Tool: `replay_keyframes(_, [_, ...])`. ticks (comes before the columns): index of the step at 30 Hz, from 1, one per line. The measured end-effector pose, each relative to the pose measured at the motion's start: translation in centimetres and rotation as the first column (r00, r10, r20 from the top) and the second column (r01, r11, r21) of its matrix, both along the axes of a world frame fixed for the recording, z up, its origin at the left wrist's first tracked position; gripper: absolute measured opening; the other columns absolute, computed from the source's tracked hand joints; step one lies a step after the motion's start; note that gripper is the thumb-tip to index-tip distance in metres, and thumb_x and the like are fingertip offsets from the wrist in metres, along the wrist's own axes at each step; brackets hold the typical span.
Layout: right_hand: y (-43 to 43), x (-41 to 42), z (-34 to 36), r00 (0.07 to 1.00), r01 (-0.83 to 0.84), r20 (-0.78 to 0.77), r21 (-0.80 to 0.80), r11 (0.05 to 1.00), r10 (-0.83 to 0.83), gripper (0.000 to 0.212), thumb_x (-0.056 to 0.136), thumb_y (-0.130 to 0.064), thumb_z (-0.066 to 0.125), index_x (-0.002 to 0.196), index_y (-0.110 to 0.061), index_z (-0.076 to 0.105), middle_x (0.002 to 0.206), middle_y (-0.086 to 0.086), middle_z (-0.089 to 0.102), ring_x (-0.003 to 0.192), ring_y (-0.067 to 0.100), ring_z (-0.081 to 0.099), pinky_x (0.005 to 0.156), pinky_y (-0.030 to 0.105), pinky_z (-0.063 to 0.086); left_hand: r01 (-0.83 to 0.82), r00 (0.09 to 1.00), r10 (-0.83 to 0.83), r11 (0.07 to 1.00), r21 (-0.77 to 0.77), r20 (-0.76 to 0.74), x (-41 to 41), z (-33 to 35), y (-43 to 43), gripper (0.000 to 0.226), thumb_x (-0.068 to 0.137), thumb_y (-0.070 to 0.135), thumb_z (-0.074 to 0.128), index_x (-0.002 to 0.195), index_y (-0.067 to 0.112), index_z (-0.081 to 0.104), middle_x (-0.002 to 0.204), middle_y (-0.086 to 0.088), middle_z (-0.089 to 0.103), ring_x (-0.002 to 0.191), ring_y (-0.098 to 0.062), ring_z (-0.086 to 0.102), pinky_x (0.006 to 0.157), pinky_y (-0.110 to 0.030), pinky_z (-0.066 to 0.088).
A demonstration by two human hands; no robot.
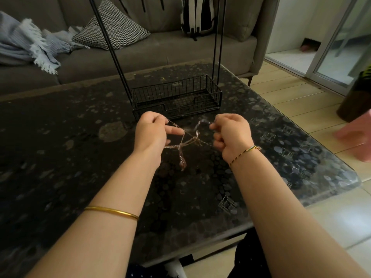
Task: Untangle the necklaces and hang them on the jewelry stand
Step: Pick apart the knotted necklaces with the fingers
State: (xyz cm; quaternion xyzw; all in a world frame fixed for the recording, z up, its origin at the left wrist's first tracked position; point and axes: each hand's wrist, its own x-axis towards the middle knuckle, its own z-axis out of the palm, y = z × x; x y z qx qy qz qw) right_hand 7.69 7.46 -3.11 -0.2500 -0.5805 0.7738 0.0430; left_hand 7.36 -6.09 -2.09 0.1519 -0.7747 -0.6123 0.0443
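1. Left hand [151, 131] is pinching a chain end near its clasp between thumb and curled fingers, with the index finger pointing out toward the tangle.
2. Right hand [230, 135] is clenching round the other side of the chains, fingertips pinching a blurred strand, remaining fingers curled into the palm.
3. Necklaces [187, 142] are hanging in the air between both hands as one knotted bunch, thin gold-coloured strands crossing at the middle. They are sitting above the middle of the worktop [60, 157], not touching it as far as can be seen.
4. A pendant [182, 164] is dangling below the knot, blurred, so its shape is hard to tell.
5. Stand [176, 97] is standing just beyond the hands toward the far edge of the worktop: a black wire basket base with thin uprights running up out of view. Its top is cut off by the frame.
6. Worktop is showing a dark, glossy, speckled surface, and its right near corner is rounded.
7. A gold bangle [112, 212] is sitting on the left forearm; a braided bracelet [244, 152] is sitting on the right wrist.
8. Behind the far edge a grey sofa [160, 51] is carrying a checked pillow [112, 27], a pale blue blanket [30, 43] and a striped bag [197, 15].
9. A pink blurred shape [357, 135] is showing at the right; cannot tell what it is.
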Motion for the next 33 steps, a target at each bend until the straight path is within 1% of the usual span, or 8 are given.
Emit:
replay_keyframes(4, [-0.4,0.1,-0.1,0.983,-0.183,0.058,0.304,0.935,0.173,0.019,0.092,-0.001,0.042,0.087,-0.017,0.052,0.081,0.003,0.054,0.058,0.011,0.049,0.042,0.021,0.038,0.041,0.999,-0.040,0.999,0.009,-0.035,0.1,0.2,0.2,0.019,0.104,0.022,0.036,0.095,0.020,0.053,0.073,-0.001,0.072,0.039,-0.001,0.049,0.069,-0.027,0.056])
replay_keyframes(6, [-0.5,0.3,-0.1,0.962,-0.267,0.075,0.444,0.856,0.261,0.021,0.090,-0.001,0.045,0.080,-0.018,0.053,0.077,0.001,0.054,0.063,0.012,0.051,0.046,0.021,0.040,0.048,0.998,-0.046,0.998,0.029,-0.051,0.2,0.3,0.4,0.019,0.104,0.022,0.037,0.096,0.019,0.054,0.077,-0.004,0.070,0.047,-0.002,0.054,0.058,-0.024,0.057])
replay_keyframes(10, [-0.6,0.5,0.2,0.910,-0.404,0.107,0.456,0.793,0.401,0.011,0.089,-0.010,0.056,0.083,-0.016,0.062,0.078,0.001,0.058,0.067,0.011,0.051,0.051,0.020,0.038,0.041,0.998,-0.040,0.998,0.037,-0.045,0.2,0.5,0.6,0.019,0.103,0.025,0.038,0.095,0.022,0.054,0.086,-0.005,0.064,0.063,-0.008,0.055,0.044,-0.019,0.047])
replay_keyframes(14, [-0.9,0.7,0.5,0.874,-0.460,0.126,0.526,0.715,0.470,0.005,0.083,-0.016,0.065,0.084,-0.012,0.069,0.072,-0.001,0.060,0.062,0.008,0.051,0.052,0.019,0.038,0.079,0.995,-0.078,0.997,0.025,-0.055,0.3,0.4,0.5,0.017,0.103,0.023,0.039,0.095,0.020,0.053,0.080,-0.003,0.059,0.049,-0.007,0.040,0.037,-0.017,0.033])
replay_keyframes(18, [-1.1,0.6,0.0,0.887,-0.375,0.073,0.690,0.620,0.455,0.003,0.080,-0.014,0.070,0.080,-0.012,0.068,0.074,-0.004,0.061,0.068,0.006,0.054,0.067,0.022,0.047,0.086,0.994,-0.086,0.996,0.010,-0.066,0.4,0.7,0.5,0.016,0.102,0.021,0.040,0.093,0.018,0.053,0.077,-0.003,0.058,0.043,-0.006,0.035,0.034,-0.016,0.027])
replay_keyframes(25, [-0.8,0.0,-0.8,0.928,-0.266,-0.012,0.676,0.687,0.372,0.014,0.084,-0.010,0.065,0.072,-0.016,0.061,0.068,-0.002,0.060,0.065,0.013,0.058,0.058,0.025,0.044,0.127,0.992,-0.127,0.988,-0.086,0.013,0.4,0.4,0.0,0.009,0.101,0.012,0.042,0.100,0.016,0.050,0.082,-0.004,0.067,0.043,-0.007,0.034,0.034,-0.017,0.027])
replay_keyframes(30, [-0.7,0.2,-0.6,0.935,-0.252,-0.050,0.606,0.755,0.351,0.011,0.087,-0.009,0.061,0.079,-0.015,0.060,0.069,0.000,0.063,0.061,0.010,0.060,0.046,0.014,0.040,0.249,0.968,-0.237,0.934,-0.257,0.078,0.4,-0.1,0.0,0.034,0.093,-0.005,0.036,0.086,0.019,0.058,0.096,-0.002,0.065,0.055,-0.011,0.042,0.044,-0.024,0.034])
replay_keyframes(33, [-0.7,0.2,-0.5,0.928,-0.266,-0.061,0.582,0.769,0.367,0.011,0.087,-0.009,0.061,0.078,-0.016,0.060,0.067,-0.002,0.061,0.055,0.004,0.055,0.043,0.010,0.037,0.318,0.947,-0.287,0.898,-0.303,0.144,0.5,0.1,0.2,0.029,0.093,0.007,0.045,0.080,0.023,0.065,0.079,0.004,0.060,0.059,-0.010,0.043,0.049,-0.024,0.034])
